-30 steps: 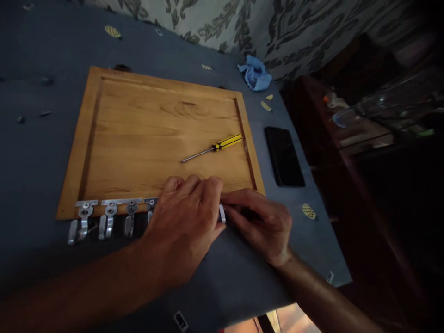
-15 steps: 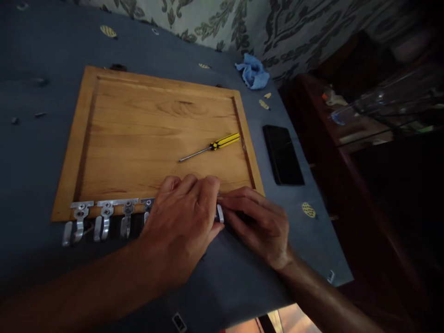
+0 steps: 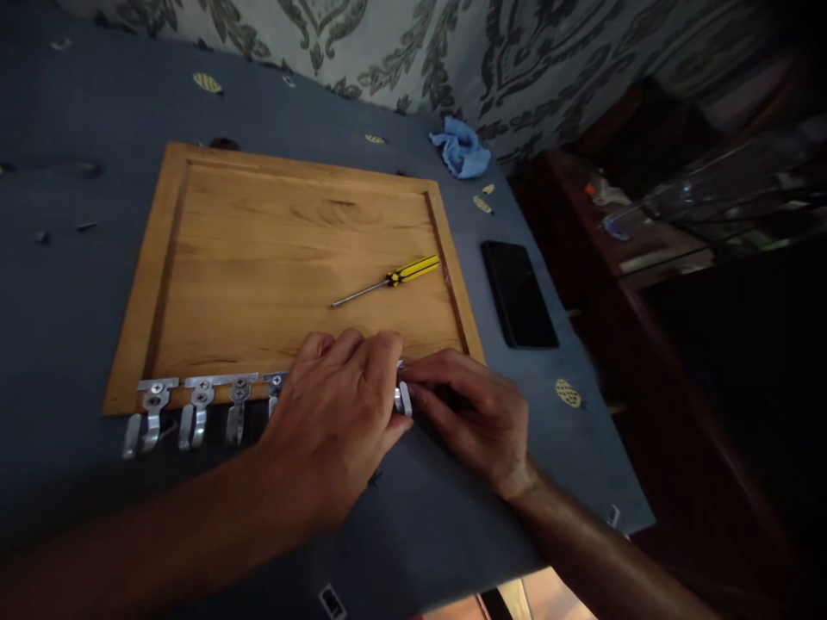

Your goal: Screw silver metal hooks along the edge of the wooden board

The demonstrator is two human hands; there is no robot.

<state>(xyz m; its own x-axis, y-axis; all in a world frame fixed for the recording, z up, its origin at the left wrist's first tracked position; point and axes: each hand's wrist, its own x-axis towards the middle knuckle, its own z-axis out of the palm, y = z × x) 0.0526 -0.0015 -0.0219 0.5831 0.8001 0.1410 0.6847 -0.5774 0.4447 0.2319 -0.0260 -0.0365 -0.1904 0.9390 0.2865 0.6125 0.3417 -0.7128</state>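
Note:
A wooden board [image 3: 271, 250] lies flat on a blue-grey table [image 3: 58, 284]. Along its near edge runs a metal rail with several hooks [image 3: 194, 405] screwed on. My left hand [image 3: 336, 413] lies over the rail's right part, fingers curled down on it. My right hand [image 3: 471, 413] meets it from the right, fingers pinched on a metal hook [image 3: 404, 398] at the board's near right corner. A yellow-and-black screwdriver [image 3: 388, 280] rests on the board, untouched.
A black phone [image 3: 519, 293] lies right of the board. A crumpled blue cloth [image 3: 461, 148] sits at the far edge near the patterned wall. Small screws and yellow oval pieces [image 3: 567, 393] are scattered on the table. Dark furniture stands to the right.
Both hands stay at the near right corner with only small finger shifts. The camera view has drifted slightly.

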